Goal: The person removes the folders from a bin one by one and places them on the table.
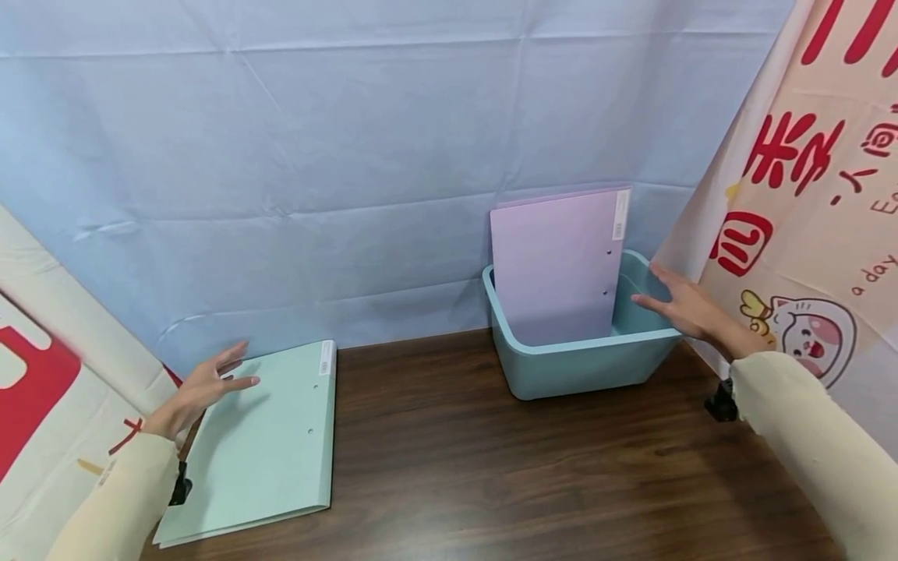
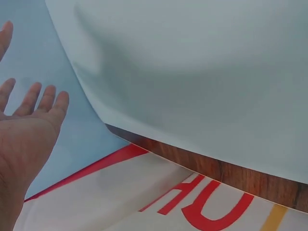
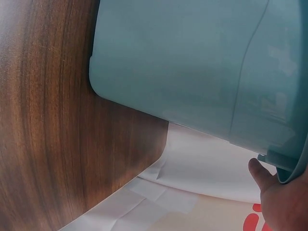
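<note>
My left hand [image 1: 199, 391] is spread with straight fingers over the left edge of a mint-green file folder [image 1: 270, 436], which lies closed on the table. In the left wrist view, the palm of that left hand [image 2: 29, 137] faces up beside the folder's pale cover [image 2: 202, 96], with nothing in it. A purple file folder [image 1: 554, 269] stands upright, leaning back a little, inside a blue-green plastic bin [image 1: 575, 372]. My right hand [image 1: 687, 305] is at the bin's right rim, thumb and fingers apart. In the right wrist view, the thumb [image 3: 262, 175] shows right by the rim.
The dark wooden table [image 1: 421, 452] stretches between the folder and the bin. A light-blue cloth [image 1: 316, 156] hangs along its back edge. Printed cloths with red lettering hang at the left [image 1: 28, 374] and the right [image 1: 793, 234], close to both hands.
</note>
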Action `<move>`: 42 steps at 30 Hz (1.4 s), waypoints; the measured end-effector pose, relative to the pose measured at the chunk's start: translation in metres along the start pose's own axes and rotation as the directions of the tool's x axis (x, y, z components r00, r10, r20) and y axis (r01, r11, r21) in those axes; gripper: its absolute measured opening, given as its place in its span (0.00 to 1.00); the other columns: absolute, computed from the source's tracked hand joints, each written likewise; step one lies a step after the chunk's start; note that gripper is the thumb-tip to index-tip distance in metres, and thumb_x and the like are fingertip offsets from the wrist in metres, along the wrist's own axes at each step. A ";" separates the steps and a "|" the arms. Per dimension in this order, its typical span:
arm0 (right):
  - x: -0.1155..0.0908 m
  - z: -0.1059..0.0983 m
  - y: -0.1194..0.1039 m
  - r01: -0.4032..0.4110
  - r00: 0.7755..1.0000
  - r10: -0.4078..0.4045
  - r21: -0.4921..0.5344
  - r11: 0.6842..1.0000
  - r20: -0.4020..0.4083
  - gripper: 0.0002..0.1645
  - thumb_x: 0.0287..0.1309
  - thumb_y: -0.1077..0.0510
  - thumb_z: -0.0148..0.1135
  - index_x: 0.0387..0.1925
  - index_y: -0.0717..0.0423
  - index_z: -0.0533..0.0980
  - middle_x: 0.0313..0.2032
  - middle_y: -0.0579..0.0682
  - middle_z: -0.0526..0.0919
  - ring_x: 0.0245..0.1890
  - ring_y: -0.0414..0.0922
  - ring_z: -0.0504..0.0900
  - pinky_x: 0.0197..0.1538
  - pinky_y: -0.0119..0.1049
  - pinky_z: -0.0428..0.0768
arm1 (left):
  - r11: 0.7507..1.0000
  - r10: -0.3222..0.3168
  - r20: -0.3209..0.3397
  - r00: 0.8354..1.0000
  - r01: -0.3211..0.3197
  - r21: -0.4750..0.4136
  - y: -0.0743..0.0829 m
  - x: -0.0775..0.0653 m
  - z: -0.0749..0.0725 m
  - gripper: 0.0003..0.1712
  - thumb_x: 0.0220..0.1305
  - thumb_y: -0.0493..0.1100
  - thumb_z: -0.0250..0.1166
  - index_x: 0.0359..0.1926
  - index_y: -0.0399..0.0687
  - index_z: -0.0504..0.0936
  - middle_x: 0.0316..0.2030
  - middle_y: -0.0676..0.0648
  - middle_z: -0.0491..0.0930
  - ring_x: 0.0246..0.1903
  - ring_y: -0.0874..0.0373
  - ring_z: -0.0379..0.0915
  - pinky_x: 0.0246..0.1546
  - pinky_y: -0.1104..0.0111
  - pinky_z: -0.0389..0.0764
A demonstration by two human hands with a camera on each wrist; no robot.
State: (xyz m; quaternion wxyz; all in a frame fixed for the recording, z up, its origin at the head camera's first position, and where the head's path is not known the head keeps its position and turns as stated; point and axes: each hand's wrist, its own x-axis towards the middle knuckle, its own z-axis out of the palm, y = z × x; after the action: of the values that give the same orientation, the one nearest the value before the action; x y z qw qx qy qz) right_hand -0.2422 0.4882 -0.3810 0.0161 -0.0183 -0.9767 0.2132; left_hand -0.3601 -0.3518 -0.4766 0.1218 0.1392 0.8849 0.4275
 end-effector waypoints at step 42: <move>0.002 0.001 0.001 0.022 0.999 -0.021 0.007 1.000 -0.033 0.61 0.75 0.31 0.54 0.85 0.63 0.38 0.81 0.74 0.42 0.79 0.76 0.44 0.72 0.79 0.48 | 0.982 0.189 0.056 0.980 -0.189 -0.006 0.086 0.023 0.028 0.54 0.72 0.52 0.72 0.87 0.54 0.49 0.83 0.36 0.52 0.79 0.30 0.51 0.74 0.38 0.61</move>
State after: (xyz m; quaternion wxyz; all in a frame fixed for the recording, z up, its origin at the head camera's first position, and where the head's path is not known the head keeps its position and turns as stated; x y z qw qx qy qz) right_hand -0.2441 0.4882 -0.3823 0.0345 -0.0113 -0.9757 0.2162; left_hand -0.3601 -0.2727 -0.4279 0.1057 0.2345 0.8638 0.4331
